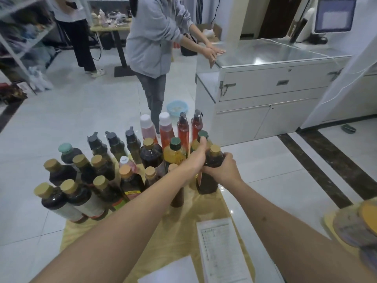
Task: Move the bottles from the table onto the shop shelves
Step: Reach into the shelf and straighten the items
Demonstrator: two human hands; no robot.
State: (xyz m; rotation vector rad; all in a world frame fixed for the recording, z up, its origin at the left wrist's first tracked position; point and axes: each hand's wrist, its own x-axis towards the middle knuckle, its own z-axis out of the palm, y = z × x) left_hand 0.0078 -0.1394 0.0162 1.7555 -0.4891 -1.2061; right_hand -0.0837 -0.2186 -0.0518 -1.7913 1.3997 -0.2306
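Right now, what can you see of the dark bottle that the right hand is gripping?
The dark bottle stands upright on the yellow cloth at the right edge of the bottle cluster. It looks like clear plastic filled with dark brown liquid, with a gold screw cap and rounded shoulders. A strip of label shows on its left side. The right hand wraps its shoulder from the right, and the left hand reaches in on its left side. Whether it is lifted cannot be told.

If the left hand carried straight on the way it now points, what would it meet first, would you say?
The left hand points up-table; it would probably meet the green-capped bottle at its fingertips, though depth is unclear.
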